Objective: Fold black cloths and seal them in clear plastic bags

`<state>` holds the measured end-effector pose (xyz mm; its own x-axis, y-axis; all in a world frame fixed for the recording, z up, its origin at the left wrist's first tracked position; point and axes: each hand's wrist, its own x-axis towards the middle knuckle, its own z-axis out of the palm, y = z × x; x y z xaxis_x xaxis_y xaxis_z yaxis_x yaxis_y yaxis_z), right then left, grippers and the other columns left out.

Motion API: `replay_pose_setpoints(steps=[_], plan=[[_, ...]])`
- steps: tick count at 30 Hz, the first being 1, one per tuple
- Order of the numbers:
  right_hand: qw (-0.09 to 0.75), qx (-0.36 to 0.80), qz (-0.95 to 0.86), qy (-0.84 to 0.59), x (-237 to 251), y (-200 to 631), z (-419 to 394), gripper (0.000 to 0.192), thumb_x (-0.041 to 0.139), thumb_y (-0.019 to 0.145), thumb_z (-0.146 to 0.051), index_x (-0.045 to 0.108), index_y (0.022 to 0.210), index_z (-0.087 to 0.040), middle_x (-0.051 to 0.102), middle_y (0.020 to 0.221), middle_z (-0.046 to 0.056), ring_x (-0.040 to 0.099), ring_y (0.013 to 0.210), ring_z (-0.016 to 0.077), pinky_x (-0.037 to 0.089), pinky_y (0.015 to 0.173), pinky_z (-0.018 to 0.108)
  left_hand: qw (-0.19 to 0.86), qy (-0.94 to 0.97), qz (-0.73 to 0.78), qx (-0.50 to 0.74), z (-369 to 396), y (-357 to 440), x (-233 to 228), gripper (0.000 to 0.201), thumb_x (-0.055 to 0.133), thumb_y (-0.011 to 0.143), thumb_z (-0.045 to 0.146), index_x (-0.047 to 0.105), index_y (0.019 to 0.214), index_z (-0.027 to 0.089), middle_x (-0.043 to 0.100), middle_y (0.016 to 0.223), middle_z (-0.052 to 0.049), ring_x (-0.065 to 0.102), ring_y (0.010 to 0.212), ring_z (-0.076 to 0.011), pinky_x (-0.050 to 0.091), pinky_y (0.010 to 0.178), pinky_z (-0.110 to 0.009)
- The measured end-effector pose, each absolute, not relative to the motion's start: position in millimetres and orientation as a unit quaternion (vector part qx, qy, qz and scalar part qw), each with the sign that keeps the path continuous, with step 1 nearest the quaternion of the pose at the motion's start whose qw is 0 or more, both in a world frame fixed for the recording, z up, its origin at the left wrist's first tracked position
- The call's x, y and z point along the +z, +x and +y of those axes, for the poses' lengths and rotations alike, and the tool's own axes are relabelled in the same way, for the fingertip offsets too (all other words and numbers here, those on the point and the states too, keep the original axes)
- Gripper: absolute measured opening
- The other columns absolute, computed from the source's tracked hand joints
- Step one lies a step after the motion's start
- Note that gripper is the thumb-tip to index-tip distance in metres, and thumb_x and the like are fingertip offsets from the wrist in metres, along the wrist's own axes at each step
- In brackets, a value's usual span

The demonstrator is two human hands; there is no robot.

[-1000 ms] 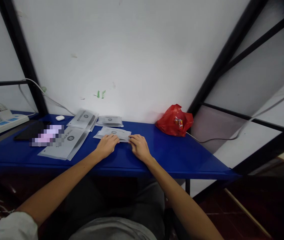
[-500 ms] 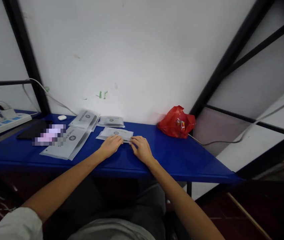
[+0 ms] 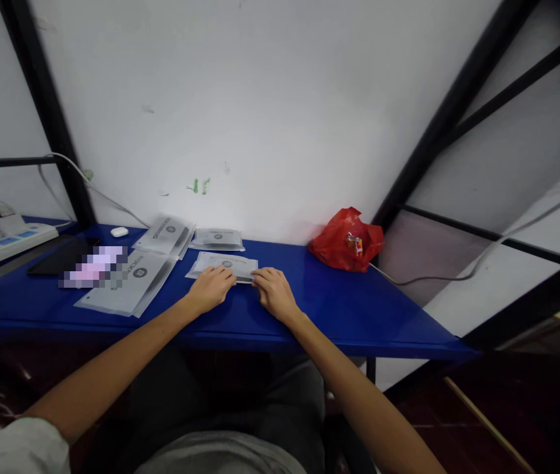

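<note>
A small frosted plastic pouch [image 3: 228, 261] with a dark round logo lies on the blue table in front of me. My left hand [image 3: 213, 288] grips its near edge, left of the middle, with curled fingers. At the pouch's right end, my right hand [image 3: 274, 291] pinches the near corner. A dark strip shows between my hands along the near edge. Just behind it lies a similar filled pouch [image 3: 218, 239]. Larger printed pouches [image 3: 131, 280] overlap to the left, with another stack of pouches [image 3: 165, 236] beyond them.
A red plastic bag [image 3: 346, 243] sits at the back right, near a grey cable. On the left are a white earbud case [image 3: 119, 232], a dark tablet-like slab [image 3: 57, 255], a blurred-out patch and a power strip [image 3: 13, 242]. Black metal posts flank the blue table [image 3: 339, 309].
My left hand has slid slightly left along the pouch's near edge, while the right stays at its corner. The whole view has shifted a little.
</note>
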<state>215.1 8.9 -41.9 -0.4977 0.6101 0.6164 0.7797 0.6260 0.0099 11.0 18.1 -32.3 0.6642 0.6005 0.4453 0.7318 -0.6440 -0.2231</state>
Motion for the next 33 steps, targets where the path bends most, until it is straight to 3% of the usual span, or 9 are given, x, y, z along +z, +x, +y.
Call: replay_pose_setpoints(steps=[16, 22, 25, 28, 33], plan=[[0.338, -0.140, -0.792, -0.489, -39, 232, 16, 0.019, 0.049, 0.086, -0.014, 0.066, 0.080, -0.021, 0.068, 0.105, 0.005, 0.055, 0.097, 0.0230, 0.040, 0.083, 0.039, 0.175, -0.844, -0.486, -0.145, 13, -54, -19, 0.025, 0.040, 0.092, 0.024, 0.063, 0.087, 0.016, 0.063, 0.087, -0.008, 0.058, 0.086, -0.0220, 0.041, 0.073, -0.033], [0.377, -0.135, -0.732, -0.551, -49, 245, 26, 0.017, 0.053, 0.084, -0.018, 0.067, 0.094, -0.021, 0.067, 0.107, 0.009, 0.056, 0.098, 0.0256, 0.044, 0.082, 0.042, 0.035, -0.881, -0.451, -0.136, -33, -19, 7, 0.020, 0.049, 0.088, 0.032, 0.063, 0.081, 0.021, 0.065, 0.087, -0.002, 0.062, 0.082, -0.0186, 0.042, 0.064, -0.028], [0.366, -0.119, -0.721, -0.576, -51, 245, 25, 0.019, 0.057, 0.081, -0.018, 0.064, 0.099, -0.018, 0.064, 0.111, 0.012, 0.056, 0.101, 0.0270, 0.045, 0.083, 0.044, -0.008, -0.879, -0.444, -0.175, -29, -3, 16, 0.022, 0.047, 0.089, 0.037, 0.063, 0.094, 0.023, 0.065, 0.099, -0.002, 0.061, 0.089, -0.0184, 0.044, 0.069, -0.028], [0.350, -0.099, -0.736, -0.571, -51, 239, 21, 0.006, 0.059, 0.080, -0.018, 0.064, 0.083, -0.019, 0.064, 0.111, 0.011, 0.056, 0.101, 0.0262, 0.045, 0.084, 0.043, -0.004, -0.871, -0.453, -0.191, 1, 6, 8, 0.031, 0.045, 0.090, 0.036, 0.058, 0.113, 0.020, 0.060, 0.116, -0.007, 0.056, 0.107, -0.0216, 0.043, 0.084, -0.031], [0.341, -0.061, -0.783, -0.516, -51, 233, 17, 0.006, 0.059, 0.079, -0.018, 0.064, 0.078, -0.021, 0.063, 0.110, 0.008, 0.056, 0.102, 0.0238, 0.045, 0.087, 0.043, -0.021, -0.860, -0.471, -0.195, 42, 11, -23, 0.039, 0.037, 0.092, 0.041, 0.055, 0.119, 0.019, 0.058, 0.123, -0.009, 0.053, 0.110, -0.0238, 0.042, 0.089, -0.034]])
